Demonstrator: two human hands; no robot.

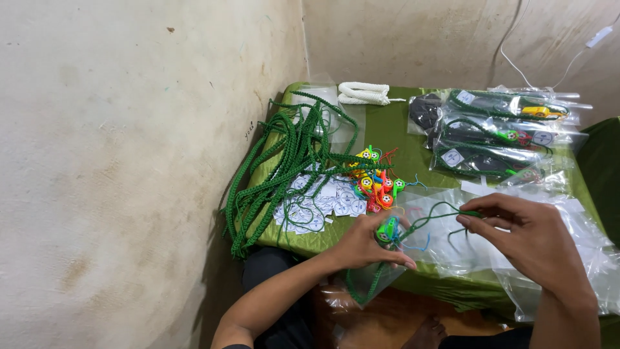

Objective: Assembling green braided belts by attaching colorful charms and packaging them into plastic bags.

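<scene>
A small green toy whistle [387,229] with a ball print is sitting pinched in the left hand [365,245], just above the near edge of the bench [387,129]. A thin green cord [431,211] is running from it across to the right hand [526,236], whose thumb and fingertips are closing on the cord's far end while the other fingers are curling loosely. Both hands are therefore gripping, one on the whistle, one on the cord. The whistle looks light, hard and a little slick, best taken by its body; the cord looks soft and limp, likely to slip or tangle, so pinching it near an end seems wisest. Clear plastic bags [581,258] are lying under the hands. Farther back, a heap of coloured whistles [378,184] is resting beside white paper tags [316,207] and a pile of green braided lanyards [284,161]. Filled packets [497,136] are lying at the far right.
</scene>
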